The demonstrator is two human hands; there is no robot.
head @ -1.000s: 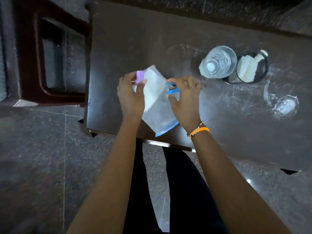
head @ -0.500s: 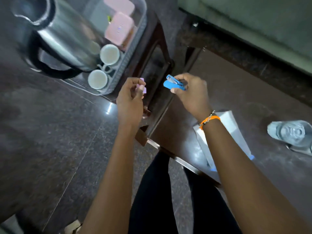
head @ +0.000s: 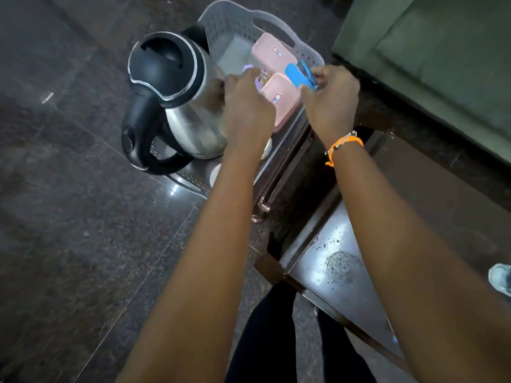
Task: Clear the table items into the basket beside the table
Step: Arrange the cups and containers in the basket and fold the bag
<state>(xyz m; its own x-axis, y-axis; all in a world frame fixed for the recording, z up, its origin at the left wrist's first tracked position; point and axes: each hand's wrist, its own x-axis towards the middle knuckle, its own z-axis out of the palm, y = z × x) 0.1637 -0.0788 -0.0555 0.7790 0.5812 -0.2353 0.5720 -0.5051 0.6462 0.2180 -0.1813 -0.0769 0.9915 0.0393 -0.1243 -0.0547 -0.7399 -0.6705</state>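
Stapler (head: 300, 75), small, stiff and probably light, is pinched by the right hand (head: 330, 102) above the basket (head: 221, 26); left hand (head: 247, 106) pinches something purple.

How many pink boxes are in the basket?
2. One pink box lies at the far end of the basket; the other pink box lies nearer, between the two hands. More may hide under them.

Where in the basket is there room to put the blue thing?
The bare patch of basket floor lies at the far end, between the kettle and the far pink box. The near end is crowded with kettle, cups and pink boxes.
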